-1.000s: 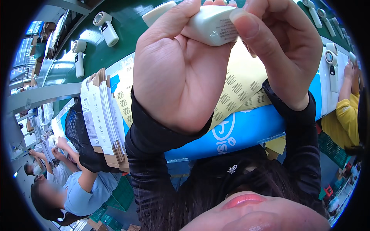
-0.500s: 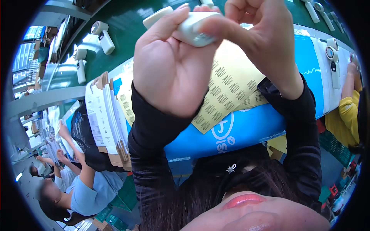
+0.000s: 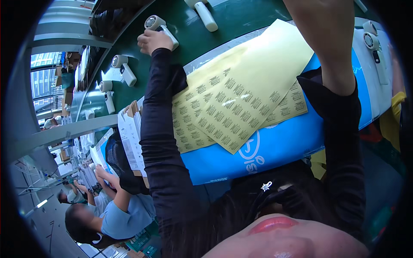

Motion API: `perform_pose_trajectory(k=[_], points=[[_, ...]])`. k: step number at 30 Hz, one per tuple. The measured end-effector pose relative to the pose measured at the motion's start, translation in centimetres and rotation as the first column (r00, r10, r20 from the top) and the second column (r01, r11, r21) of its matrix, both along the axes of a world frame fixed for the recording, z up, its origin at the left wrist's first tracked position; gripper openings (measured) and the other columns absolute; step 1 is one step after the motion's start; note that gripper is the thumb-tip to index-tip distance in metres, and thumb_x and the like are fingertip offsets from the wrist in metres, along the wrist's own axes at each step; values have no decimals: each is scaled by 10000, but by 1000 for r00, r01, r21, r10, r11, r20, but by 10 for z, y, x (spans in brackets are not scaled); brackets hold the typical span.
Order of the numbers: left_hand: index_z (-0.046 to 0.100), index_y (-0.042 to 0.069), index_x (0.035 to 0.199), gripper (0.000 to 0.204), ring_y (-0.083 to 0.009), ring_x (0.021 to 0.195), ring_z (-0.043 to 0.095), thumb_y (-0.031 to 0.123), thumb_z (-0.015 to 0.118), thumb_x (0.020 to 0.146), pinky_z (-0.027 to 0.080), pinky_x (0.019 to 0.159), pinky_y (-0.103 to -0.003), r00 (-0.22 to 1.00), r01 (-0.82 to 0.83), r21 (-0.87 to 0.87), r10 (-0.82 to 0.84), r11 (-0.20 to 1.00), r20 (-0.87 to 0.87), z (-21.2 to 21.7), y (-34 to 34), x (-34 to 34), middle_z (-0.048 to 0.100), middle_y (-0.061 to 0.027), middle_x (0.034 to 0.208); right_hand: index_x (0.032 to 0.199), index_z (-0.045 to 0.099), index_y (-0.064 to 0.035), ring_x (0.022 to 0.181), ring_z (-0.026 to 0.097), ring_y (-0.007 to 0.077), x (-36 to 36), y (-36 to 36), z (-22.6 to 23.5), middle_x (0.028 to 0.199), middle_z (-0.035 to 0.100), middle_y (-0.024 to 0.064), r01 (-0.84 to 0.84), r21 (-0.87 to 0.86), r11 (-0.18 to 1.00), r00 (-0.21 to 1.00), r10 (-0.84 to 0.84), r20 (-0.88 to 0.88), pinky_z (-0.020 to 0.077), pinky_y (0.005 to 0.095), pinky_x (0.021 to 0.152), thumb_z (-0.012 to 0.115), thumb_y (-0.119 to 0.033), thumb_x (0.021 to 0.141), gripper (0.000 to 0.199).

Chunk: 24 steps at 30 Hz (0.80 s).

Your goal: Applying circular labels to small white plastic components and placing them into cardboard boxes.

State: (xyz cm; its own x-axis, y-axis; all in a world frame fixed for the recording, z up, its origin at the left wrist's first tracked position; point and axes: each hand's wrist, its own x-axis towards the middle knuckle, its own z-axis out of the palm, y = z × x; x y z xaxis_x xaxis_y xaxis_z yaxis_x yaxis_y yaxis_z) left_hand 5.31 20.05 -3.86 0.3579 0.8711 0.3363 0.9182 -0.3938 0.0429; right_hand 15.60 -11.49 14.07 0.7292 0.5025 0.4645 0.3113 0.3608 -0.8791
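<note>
My left hand (image 3: pixel 155 42) reaches out to the far left over the green work surface. Its fingers are curled on a white handheld fan (image 3: pixel 155 22), covering part of the fan between its round head and its handle. Of my right arm (image 3: pixel 333 51) only the forearm and black sleeve show; the hand lies beyond the upper edge. Between my arms, pale yellow label sheets (image 3: pixel 241 116) overlap each other, printed with small blocks of dark text. Beneath them is a blue and white plastic-wrapped bundle (image 3: pixel 284 144).
More white handheld fans (image 3: pixel 127 74) lie along the green surface (image 3: pixel 234 21), one (image 3: pixel 206 16) beyond the label sheets. Another fan (image 3: pixel 378 64) rests at the right. Stacked cardboard and white sheets (image 3: pixel 131 137) stand left. A co-worker in light blue (image 3: pixel 124 215) sits at the left; a yellow sleeve (image 3: pixel 398 107) shows right.
My left hand has gone from the middle to the far left, onto the fan there. My right hand has moved up out of view. The whole view has shifted, and the label sheets are uncovered.
</note>
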Motion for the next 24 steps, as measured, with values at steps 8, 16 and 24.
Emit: perform_pose_trajectory(k=[8,16,24], points=[[346,-108,1217,637,-334,910,567,316,581,803,498,823,-394,797,545,-678,-52,493,602,24,-70,69,492,-220,1108,945,530,-57,490,402,85,-11,-9,-2,615,492,9,-41,-149,988,996,53,78,322,175,465,630,-29,747,224],[268,-82,1176,467,-320,926,543,-19,539,801,473,886,-414,248,966,-88,759,-245,602,49,-164,-12,446,-219,1040,857,560,-46,539,443,108,-4,-27,-44,672,520,32,-94,-444,891,966,189,175,370,192,504,643,-43,755,132],[326,-21,1139,433,-300,910,569,52,599,811,452,896,-420,307,951,-283,280,-124,910,37,-218,-25,507,-157,967,735,592,-8,569,502,147,-22,-83,-121,742,575,56,-85,-681,728,843,416,340,442,239,549,628,-26,785,65]])
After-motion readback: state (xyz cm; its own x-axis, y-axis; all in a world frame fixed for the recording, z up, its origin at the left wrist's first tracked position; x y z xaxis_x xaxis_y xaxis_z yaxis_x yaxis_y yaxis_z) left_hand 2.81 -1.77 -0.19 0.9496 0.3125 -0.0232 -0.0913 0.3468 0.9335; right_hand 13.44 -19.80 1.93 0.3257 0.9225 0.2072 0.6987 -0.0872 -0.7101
